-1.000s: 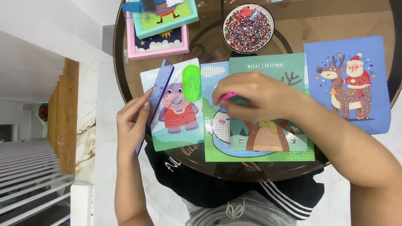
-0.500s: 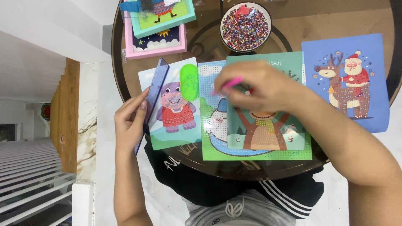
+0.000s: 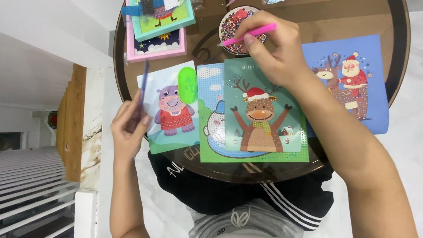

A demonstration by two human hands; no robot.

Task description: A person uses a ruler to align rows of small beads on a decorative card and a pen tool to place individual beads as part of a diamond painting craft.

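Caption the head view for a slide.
Right hand dips a pink pen toward the bead dish above a reindeer card; left hand holds a blue sheet.

Home: craft table (image 3: 211,39), staircase (image 3: 31,194)

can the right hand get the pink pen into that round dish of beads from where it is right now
Probably yes. The right hand holds the pink pen with its tip already at the round bead dish, and nothing lies between them. The left hand is off by the hippo card.
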